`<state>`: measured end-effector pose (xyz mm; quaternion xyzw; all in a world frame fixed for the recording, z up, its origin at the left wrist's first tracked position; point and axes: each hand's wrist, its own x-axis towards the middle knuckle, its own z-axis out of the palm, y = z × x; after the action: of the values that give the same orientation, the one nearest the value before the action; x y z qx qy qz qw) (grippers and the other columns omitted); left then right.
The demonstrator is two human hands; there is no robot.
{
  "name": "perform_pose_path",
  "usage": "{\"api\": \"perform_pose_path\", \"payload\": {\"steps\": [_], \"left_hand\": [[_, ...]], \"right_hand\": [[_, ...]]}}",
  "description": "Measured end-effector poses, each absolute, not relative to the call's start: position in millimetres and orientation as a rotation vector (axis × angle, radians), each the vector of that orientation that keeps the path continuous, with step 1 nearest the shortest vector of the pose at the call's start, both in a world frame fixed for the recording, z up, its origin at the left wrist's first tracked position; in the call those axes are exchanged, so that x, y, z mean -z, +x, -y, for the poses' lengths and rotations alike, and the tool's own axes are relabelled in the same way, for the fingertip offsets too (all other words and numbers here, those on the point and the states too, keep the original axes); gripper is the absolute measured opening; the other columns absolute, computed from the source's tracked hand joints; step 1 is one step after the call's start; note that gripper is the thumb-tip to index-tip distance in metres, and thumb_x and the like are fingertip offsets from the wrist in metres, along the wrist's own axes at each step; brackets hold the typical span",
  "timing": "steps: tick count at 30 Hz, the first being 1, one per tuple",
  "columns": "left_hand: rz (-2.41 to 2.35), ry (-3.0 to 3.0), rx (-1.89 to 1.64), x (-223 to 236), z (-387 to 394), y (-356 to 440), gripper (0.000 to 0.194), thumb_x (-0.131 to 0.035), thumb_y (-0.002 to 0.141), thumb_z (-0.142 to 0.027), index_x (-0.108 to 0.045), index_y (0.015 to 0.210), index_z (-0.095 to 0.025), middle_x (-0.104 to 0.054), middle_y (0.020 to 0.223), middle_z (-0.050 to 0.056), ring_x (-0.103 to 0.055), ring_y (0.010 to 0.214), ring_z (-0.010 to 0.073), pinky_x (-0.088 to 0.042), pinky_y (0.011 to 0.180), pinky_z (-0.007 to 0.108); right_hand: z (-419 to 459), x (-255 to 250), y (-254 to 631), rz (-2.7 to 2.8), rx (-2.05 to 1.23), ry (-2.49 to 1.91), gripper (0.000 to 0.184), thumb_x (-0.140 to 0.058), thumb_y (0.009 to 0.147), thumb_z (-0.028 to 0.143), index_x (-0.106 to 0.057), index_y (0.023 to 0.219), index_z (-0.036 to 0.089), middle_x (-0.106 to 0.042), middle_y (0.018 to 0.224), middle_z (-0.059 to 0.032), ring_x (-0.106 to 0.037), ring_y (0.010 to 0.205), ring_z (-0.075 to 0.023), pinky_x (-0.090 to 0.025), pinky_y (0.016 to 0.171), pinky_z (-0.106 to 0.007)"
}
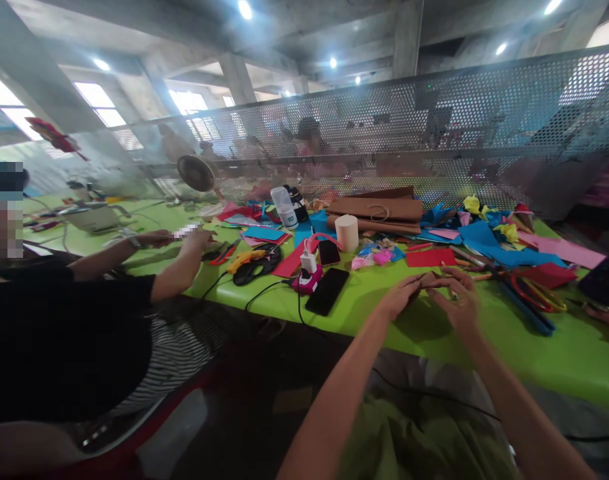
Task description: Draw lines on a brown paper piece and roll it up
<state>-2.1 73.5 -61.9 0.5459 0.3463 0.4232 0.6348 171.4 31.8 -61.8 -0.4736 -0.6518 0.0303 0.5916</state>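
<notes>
My left hand [401,297] and my right hand [459,300] meet fingertip to fingertip just above the green table [424,333]. Both are pinched together on something small between them that I cannot make out; the picture is smeared there. A black phone [327,291] lies to the left of my left hand, beside a pink and white charger block [308,272]. A red paper sheet [430,257] lies just beyond my hands.
Coloured paper sheets and scraps [484,237] cover the table's far side, with a cream cylinder [347,233], brown paper bags [379,208], a white bottle [285,207] and black scissors [257,265]. A person in black [59,333] sits at my left, hands on the table. A perforated metal screen [434,133] stands behind.
</notes>
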Motion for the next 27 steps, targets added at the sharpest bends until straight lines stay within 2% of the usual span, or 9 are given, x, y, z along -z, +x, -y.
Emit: {"api": "perform_pose_path", "payload": {"steps": [2,5,11,15,18,22,27], "left_hand": [[-0.779,1.252,-0.965,61.7,-73.5,-2.8,0.041,-0.063,0.094,-0.03,-0.071,0.133,-0.022,-0.067,0.142,0.007,-0.059,0.133,0.028,-0.039,0.12,0.046],[-0.767,1.244,-0.96,60.9,-72.7,-3.2,0.041,-0.063,0.094,-0.031,-0.071,0.133,-0.021,-0.068,0.14,0.008,-0.06,0.131,0.0284,-0.04,0.119,0.047],[-0.745,1.222,-0.949,59.3,-71.3,-0.9,0.042,-0.066,0.093,-0.034,-0.072,0.132,-0.02,-0.071,0.135,0.009,-0.062,0.128,0.0294,-0.041,0.118,0.049],[-0.717,1.208,-0.947,59.2,-71.6,-1.8,0.043,-0.066,0.092,-0.034,-0.071,0.132,-0.018,-0.07,0.137,0.011,-0.062,0.129,0.0303,-0.04,0.119,0.05],[-0.683,1.214,-0.951,59.9,-72.1,-2.8,0.043,-0.069,0.089,-0.033,-0.073,0.13,-0.019,-0.07,0.137,0.011,-0.061,0.131,0.0312,-0.039,0.12,0.05],[-0.633,1.231,-0.945,61.6,-73.9,-1.6,0.044,-0.07,0.087,-0.03,-0.073,0.13,-0.018,-0.07,0.137,0.012,-0.062,0.129,0.0324,-0.04,0.119,0.05],[-0.588,1.258,-0.942,64.4,-75.4,3.3,0.049,-0.068,0.09,-0.034,-0.068,0.137,-0.019,-0.068,0.14,0.015,-0.063,0.129,0.0324,-0.042,0.117,0.051]], "right_hand": [[-30.5,58.9,169.8,1.58,-0.042,-1.105,0.021,-0.076,0.084,0.048,-0.08,0.097,0.031,-0.066,0.135,-0.0093,-0.058,0.128,-0.037,-0.041,0.108,-0.062],[-29.8,56.0,168.1,1.658,-0.012,-1.104,0.013,-0.074,0.087,0.044,-0.081,0.093,0.036,-0.066,0.138,-0.0051,-0.055,0.134,-0.0385,-0.036,0.11,-0.066],[-31.9,59.4,170.4,1.703,0.021,-1.116,0.014,-0.069,0.091,0.04,-0.081,0.086,0.033,-0.067,0.138,-0.007,-0.059,0.13,-0.0392,-0.037,0.107,-0.066],[-33.0,62.9,170.9,1.756,0.016,-1.107,0.01,-0.073,0.088,0.038,-0.082,0.093,0.036,-0.065,0.142,-0.0055,-0.057,0.134,-0.0393,-0.036,0.109,-0.064],[-34.6,65.5,170.8,1.762,0.016,-1.098,0.008,-0.076,0.086,0.041,-0.082,0.088,0.036,-0.065,0.141,-0.0056,-0.057,0.133,-0.0397,-0.036,0.109,-0.064],[-36.7,68.3,172.2,1.735,-0.006,-1.099,0.014,-0.076,0.086,0.046,-0.081,0.085,0.033,-0.067,0.136,-0.0072,-0.06,0.129,-0.0391,-0.037,0.108,-0.064],[-39.2,71.0,175.4,1.625,-0.065,-1.124,0.023,-0.072,0.088,0.052,-0.078,0.087,0.029,-0.069,0.128,-0.0094,-0.062,0.123,-0.0352,-0.041,0.106,-0.061]]}}
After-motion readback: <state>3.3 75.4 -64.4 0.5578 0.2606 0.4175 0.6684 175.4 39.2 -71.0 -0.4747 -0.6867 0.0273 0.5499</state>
